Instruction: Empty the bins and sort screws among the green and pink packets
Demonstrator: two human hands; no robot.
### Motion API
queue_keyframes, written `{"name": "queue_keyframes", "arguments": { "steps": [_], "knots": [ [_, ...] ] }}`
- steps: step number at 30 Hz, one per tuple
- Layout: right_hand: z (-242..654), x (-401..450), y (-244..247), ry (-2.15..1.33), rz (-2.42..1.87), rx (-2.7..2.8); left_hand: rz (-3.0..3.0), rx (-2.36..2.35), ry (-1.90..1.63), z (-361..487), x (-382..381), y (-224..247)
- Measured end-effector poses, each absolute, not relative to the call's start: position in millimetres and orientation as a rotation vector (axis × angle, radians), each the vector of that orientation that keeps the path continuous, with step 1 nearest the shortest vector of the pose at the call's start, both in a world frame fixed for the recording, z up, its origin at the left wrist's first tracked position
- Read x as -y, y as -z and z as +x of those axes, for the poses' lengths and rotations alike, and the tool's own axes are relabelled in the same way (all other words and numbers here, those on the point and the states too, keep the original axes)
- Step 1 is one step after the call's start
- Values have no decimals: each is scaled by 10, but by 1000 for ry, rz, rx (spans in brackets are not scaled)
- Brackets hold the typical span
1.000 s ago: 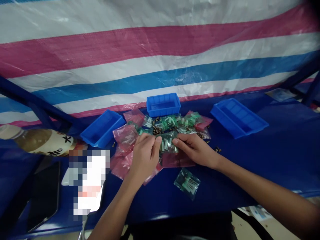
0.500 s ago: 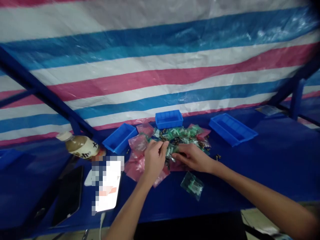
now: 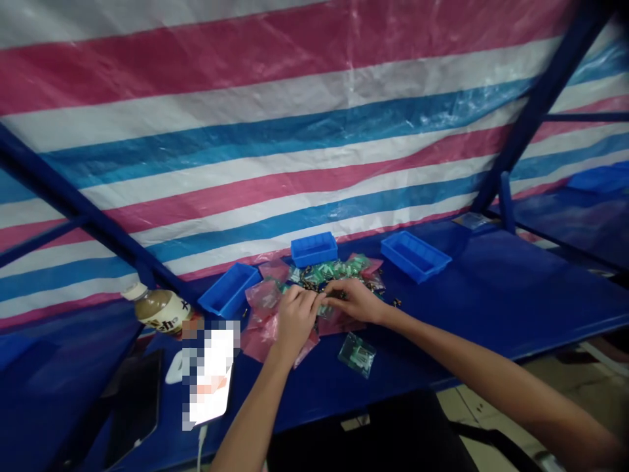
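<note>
In the head view, the left hand [image 3: 295, 321] and the right hand [image 3: 354, 300] are held close together above the blue table [image 3: 540, 308], their fingers [image 3: 314, 298] curled inward and drawn towards one another. Whether anything is pinched between them cannot be told. Directly beneath and just beyond the grip, a heap of small clear bags [image 3: 334, 270] holding green parts is spread, with loose brass-coloured fasteners [image 3: 309, 278] scattered among them. Pink plastic bags [image 3: 260, 305] are laid beneath and left of the left hand, and a single clear bag [image 3: 357, 354] is left just below the right hand. Beyond the grip, a blue plastic bin [image 3: 313, 249] is placed straight ahead, a second blue bin [image 3: 228, 290] ahead-left and a third blue bin [image 3: 415, 255] ahead-right. Farther left, a bottle [image 3: 160, 309] is laid down, and a dark phone [image 3: 135, 406] is seen. A striped tarpaulin [image 3: 314, 157] is hung behind.
</note>
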State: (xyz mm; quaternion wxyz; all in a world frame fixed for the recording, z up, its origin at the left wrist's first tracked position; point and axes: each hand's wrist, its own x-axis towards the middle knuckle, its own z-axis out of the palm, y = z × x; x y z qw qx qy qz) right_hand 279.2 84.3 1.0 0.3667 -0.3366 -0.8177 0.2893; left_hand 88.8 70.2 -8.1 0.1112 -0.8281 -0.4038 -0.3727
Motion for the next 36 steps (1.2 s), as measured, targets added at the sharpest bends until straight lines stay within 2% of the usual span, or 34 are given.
{"name": "queue_keyframes", "arguments": {
  "steps": [2, 8, 11, 20, 24, 29, 36],
  "knots": [
    [2929, -935, -74, -651, -875, 2102, -2436, 1185, 1086, 887, -693, 76],
    [3853, -1276, -299, 159, -1281, 1809, -2381, 1235, 1103, 841, -719, 38],
    [4294, -1321, -355, 353, -1416, 1711, -2374, 1208, 1057, 846, -738, 24],
    [4654, -1332, -161, 405, -1589, 1648, -2406, 1280, 982, 920, -742, 82],
    [4347, -1341, -151, 384, -1541, 1697, -2398, 1318, 1008, 918, -750, 107],
    [3794, -1308, 7, 91, -1288, 2245, -2384, 1330, 1009, 904, -765, 84],
    [3512, -1327, 241, 64, -1371, 2358, -2352, 1362, 951, 897, -771, 103]
  ]
}}
